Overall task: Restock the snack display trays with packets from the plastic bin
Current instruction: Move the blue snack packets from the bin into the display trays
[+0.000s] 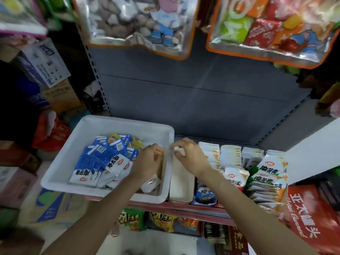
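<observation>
a: where's the stock?

b: white plastic bin [60, 173] sits on the shelf edge, left of the display trays [239, 162]. loose heap of blue-and-white packets [103, 162] lies inside the bin, a few yellow ones behind them toward the bin's far wall.

a: hands?

b: left hand [149, 161] is inside the bin at its right wall, fingers curled round a small stack of pale packets [166, 159] stood on edge. right hand [189, 157] is just right of the bin, over the empty tray [181, 186], fingertips pinching the top of that same stack. both are grasping it, looks like they're squaring it up, blur makes the exact finger contact hard to read.

a: how do they handle?

b: my guess: light, thin foil sachets, glossy so slippery against each other, floppy singly but fairly stiff as a pressed stack. not fragile. best hold is across the stack faces, thumb one side, fingers the other, squeezed enough that the middle ones don't slide out.

a: trays further right of the bin?

b: packed with upright rows, green and orange packets [268, 179] piled at the far right, one blue packet [204, 196] at the front beside the empty tray.
</observation>
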Tool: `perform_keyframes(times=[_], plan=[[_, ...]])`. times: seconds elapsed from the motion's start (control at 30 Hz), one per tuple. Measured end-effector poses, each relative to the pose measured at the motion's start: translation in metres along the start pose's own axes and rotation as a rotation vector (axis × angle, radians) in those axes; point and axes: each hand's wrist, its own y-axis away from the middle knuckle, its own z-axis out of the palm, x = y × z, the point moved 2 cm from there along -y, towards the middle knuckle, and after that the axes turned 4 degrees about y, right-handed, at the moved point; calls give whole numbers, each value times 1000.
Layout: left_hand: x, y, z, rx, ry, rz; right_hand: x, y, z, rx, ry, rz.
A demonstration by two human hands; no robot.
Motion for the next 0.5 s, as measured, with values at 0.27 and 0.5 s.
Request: perform_keyframes(times=[0.27, 0.5], plan=[[-106, 7, -81, -54, -380, -161, -71, -47, 96, -239, 83, -7], [-155, -6, -95, -469, -592, -160, -93, -64, 142, -416, 69, 97]])
